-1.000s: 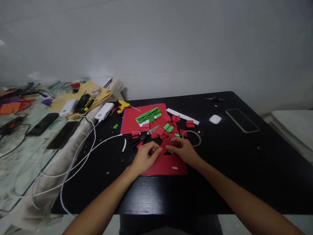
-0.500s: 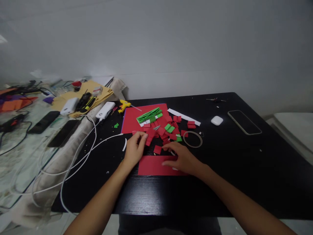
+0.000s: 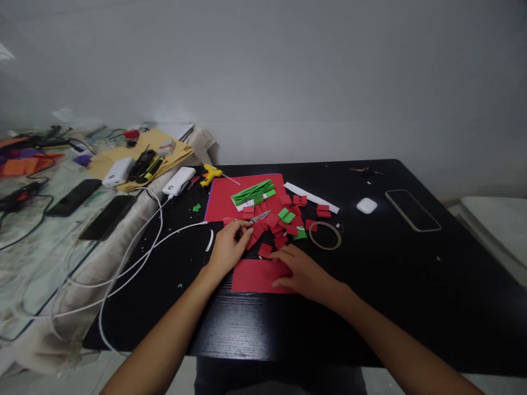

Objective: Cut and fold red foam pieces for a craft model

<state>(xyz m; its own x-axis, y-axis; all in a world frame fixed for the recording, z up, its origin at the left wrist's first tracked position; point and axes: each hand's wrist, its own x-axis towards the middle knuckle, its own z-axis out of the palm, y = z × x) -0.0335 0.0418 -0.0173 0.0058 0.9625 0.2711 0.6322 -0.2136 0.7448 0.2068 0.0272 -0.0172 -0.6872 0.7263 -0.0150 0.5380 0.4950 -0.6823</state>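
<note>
My left hand is closed at the left edge of the paper pile, fingers curled round the near end of a pair of scissors. Only the pointed blades show; the handles are hidden by the fingers. My right hand lies over the right part of a red paper strip, thumb and fingers apart. Its fingertips are beside a small red paper square. Folded red paper pieces and a few green ones lie heaped beyond both hands.
Behind the pile are a red sheet, folded green strips and a yellow glue gun. A tape ring, white case and phone lie rightward. White cables loop at left near a power bank.
The red piece near my left fingers now lies lower on the pile, and more of the scissor blades shows beside that hand. My right hand has shifted slightly left over the red strip.
</note>
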